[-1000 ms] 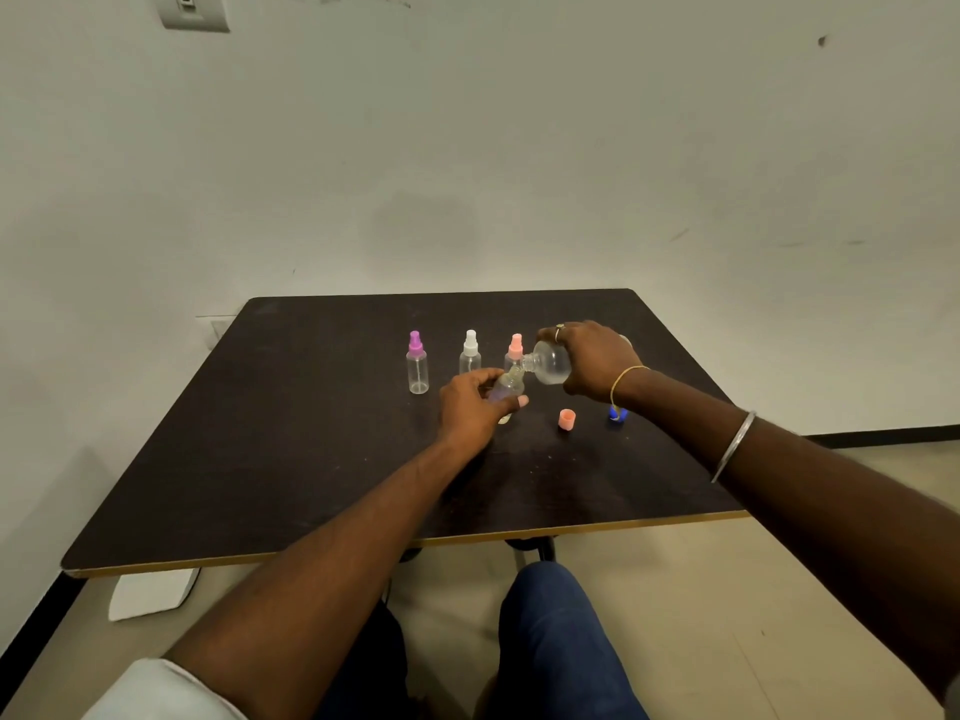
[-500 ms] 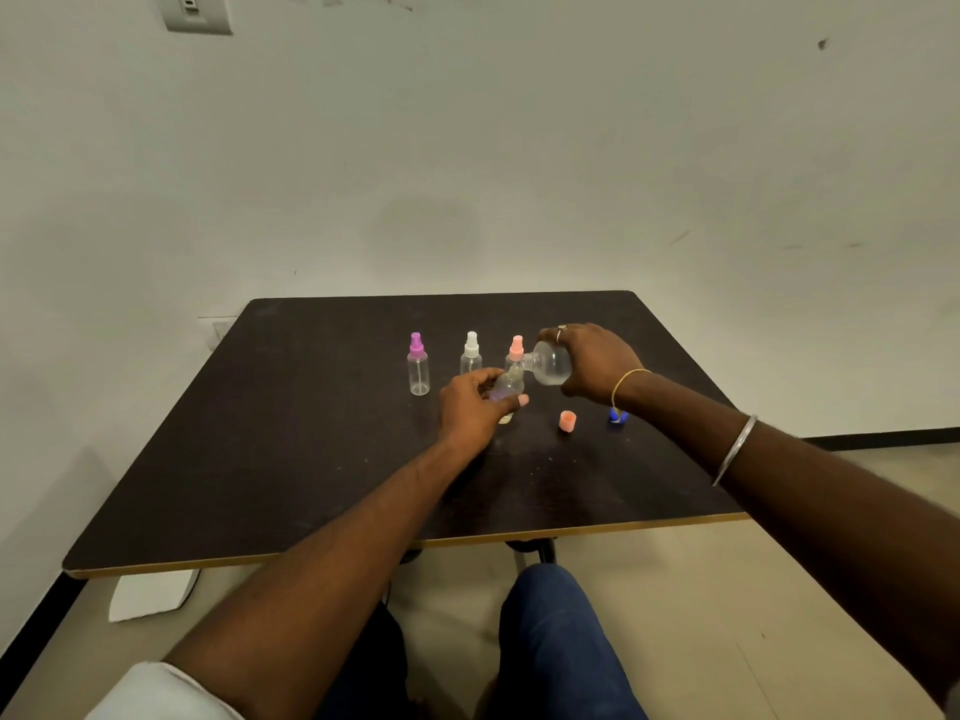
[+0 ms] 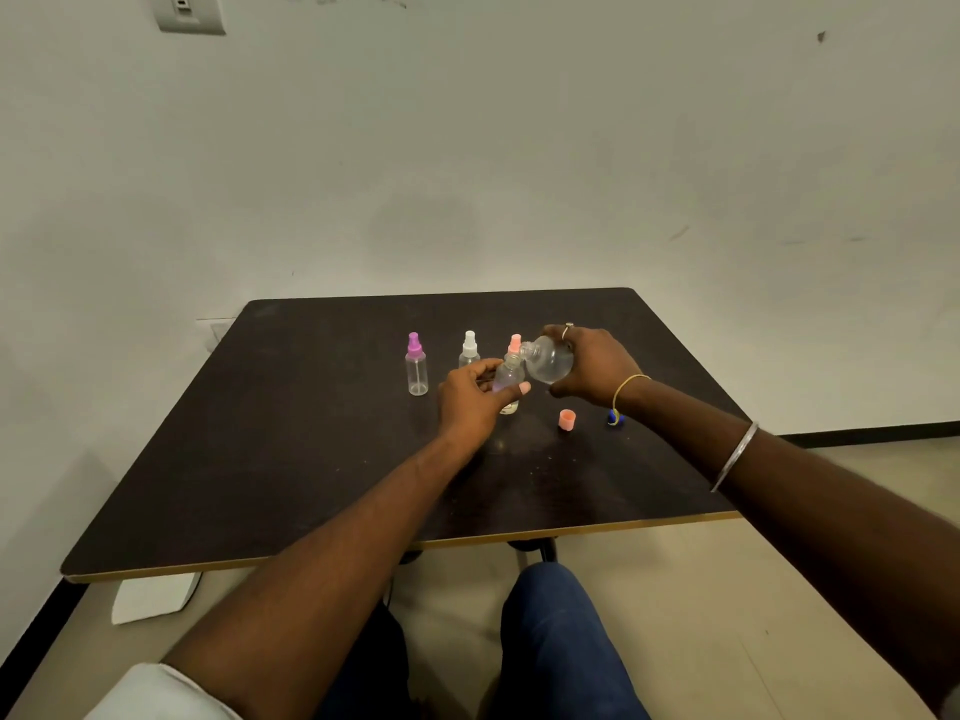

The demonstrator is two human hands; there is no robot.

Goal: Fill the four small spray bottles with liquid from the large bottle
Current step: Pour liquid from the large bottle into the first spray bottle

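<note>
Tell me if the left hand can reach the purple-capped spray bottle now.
Probably, in reach: the purple-capped spray bottle stands left of the left hand with bare table between. But that hand grips the open small bottle under the mouth of the large bottle.

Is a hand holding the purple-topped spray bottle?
No, the purple-topped bottle stands upright on the table, apart from the left hand and right hand.

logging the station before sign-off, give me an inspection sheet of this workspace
surface: dark table
job's things: large bottle tilted, neck at the open small bottle; purple-capped bottle, white-capped bottle, pink-capped bottle upright behind
clutter: loose pink cap, small blue object on the table
hands: left hand grips the open small bottle; right hand grips the large bottle
cables: nothing seen
surroundings: white wall, wall switch upper left
</note>
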